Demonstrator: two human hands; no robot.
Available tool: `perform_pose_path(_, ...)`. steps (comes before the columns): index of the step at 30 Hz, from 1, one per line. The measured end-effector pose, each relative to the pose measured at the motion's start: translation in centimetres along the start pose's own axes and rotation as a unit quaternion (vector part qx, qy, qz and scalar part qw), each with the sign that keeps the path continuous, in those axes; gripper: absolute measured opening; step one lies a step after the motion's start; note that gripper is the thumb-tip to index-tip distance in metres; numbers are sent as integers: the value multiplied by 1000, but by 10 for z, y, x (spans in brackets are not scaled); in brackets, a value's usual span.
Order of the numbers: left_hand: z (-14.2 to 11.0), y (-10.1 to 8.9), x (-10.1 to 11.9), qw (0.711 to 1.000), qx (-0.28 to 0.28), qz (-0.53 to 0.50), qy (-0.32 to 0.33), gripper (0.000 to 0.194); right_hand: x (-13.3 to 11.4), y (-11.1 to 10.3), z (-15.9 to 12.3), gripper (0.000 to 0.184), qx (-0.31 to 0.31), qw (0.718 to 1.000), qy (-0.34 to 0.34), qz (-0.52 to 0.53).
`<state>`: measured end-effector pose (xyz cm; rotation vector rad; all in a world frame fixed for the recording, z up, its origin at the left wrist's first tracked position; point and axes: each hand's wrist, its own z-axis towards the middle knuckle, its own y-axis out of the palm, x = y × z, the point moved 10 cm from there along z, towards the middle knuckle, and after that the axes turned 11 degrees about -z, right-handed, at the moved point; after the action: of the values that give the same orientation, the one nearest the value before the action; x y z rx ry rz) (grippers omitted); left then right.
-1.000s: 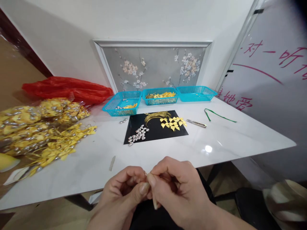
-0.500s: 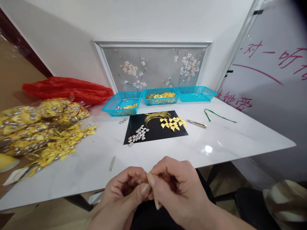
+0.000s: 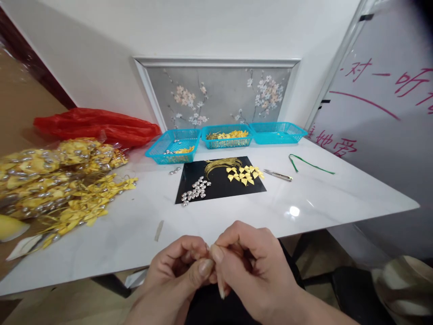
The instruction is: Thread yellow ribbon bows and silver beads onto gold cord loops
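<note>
My left hand and my right hand meet in front of the table's near edge, fingertips pinched together. Whatever lies between the fingertips is hidden or too small to make out. Beyond them a black mat lies on the white table. It carries silver beads at its left, a bundle of gold wires at the back, and yellow petal-like pieces at the right. Thread snips rest just right of the mat.
Three blue baskets line the wall, holding beads and yellow pieces. Bagged yellow flower sprays and loose sprays cover the left side beside a red mesh bag. A green tie lies at the right; a tape strip is near my left hand.
My right fingertips have shifted very slightly to the right, away from the left ones. Both hands keep their pinch, and the things on the table stay put.
</note>
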<state>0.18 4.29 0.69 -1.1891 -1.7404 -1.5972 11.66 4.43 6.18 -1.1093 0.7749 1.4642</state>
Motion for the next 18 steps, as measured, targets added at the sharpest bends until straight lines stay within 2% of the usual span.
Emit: perform_pose_path(18,0,1,-2,1000,-7,0,-5,15,-1,-1,3,15,-7,999,7,-31)
